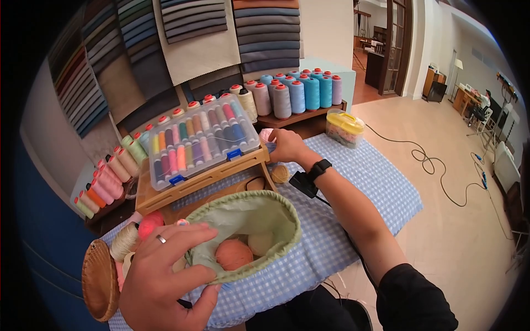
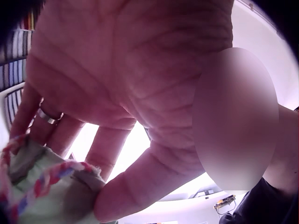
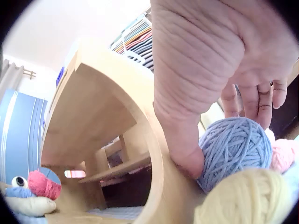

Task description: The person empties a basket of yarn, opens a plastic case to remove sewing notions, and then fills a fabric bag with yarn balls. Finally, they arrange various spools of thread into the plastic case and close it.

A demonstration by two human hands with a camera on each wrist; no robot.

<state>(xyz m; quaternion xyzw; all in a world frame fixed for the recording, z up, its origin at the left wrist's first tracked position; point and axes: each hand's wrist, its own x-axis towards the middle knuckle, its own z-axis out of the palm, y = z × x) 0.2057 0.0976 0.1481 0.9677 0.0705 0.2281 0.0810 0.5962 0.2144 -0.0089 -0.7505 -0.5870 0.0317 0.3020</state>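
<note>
My left hand (image 1: 160,270) pinches the near left rim of a light green cloth bag (image 1: 291,226) between thumb and fingers. The bag's mouth gapes, showing an orange yarn ball (image 1: 233,255) and a cream yarn ball (image 1: 260,244) inside. In the left wrist view a red, white and blue twisted cord (image 2: 42,184) runs along the bag's edge. Beyond the wooden stand's right end, my right hand (image 1: 290,148) grips a blue yarn ball (image 3: 236,149), thumb on its near side and fingers behind. A yellow yarn ball (image 3: 247,200) and a pink yarn ball (image 3: 284,154) lie close by.
A clear box of thread spools (image 1: 201,138) tops the wooden stand (image 1: 215,176). Thread cones (image 1: 281,102) line the back. A yellow-lidded tub (image 1: 345,128) stands right on the checked cloth (image 1: 381,182). A wicker basket (image 1: 99,281) and pink yarn (image 1: 150,223) are left.
</note>
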